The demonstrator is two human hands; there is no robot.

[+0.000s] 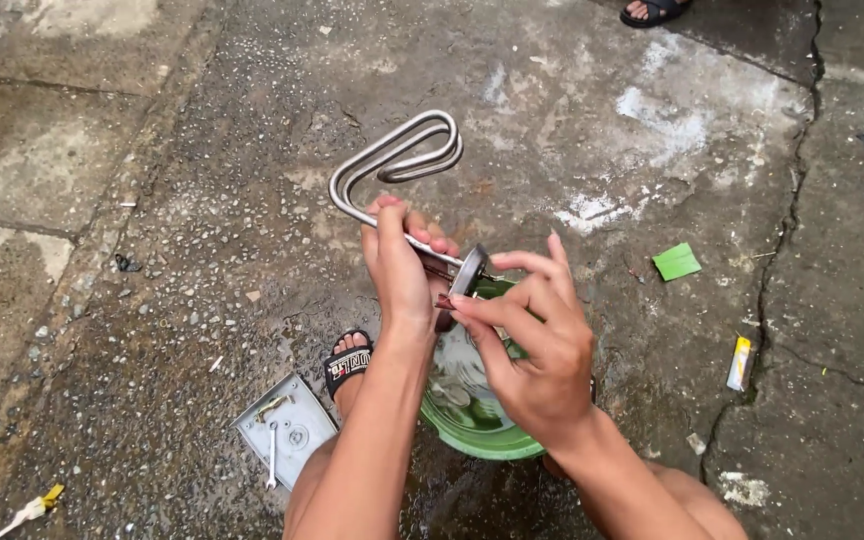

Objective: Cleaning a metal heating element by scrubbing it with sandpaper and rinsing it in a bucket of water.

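My left hand point(399, 262) grips the tubes of a bent metal heating element point(398, 158), holding it out over wet concrete with its loops pointing away from me. A round metal flange point(469, 270) closes the near end of the element. My right hand point(537, 335) pinches a small dark part at the edge of that flange with thumb and forefinger. Below both hands sits a green basin point(472, 435) with water and some small pieces in it.
A grey metal plate point(287, 425) with a small wrench point(272, 455) on it lies by my sandalled left foot point(348, 362). A green scrap point(676, 262) and a yellow wrapper point(740, 363) lie to the right. Another person's sandal point(655, 11) shows at the top edge.
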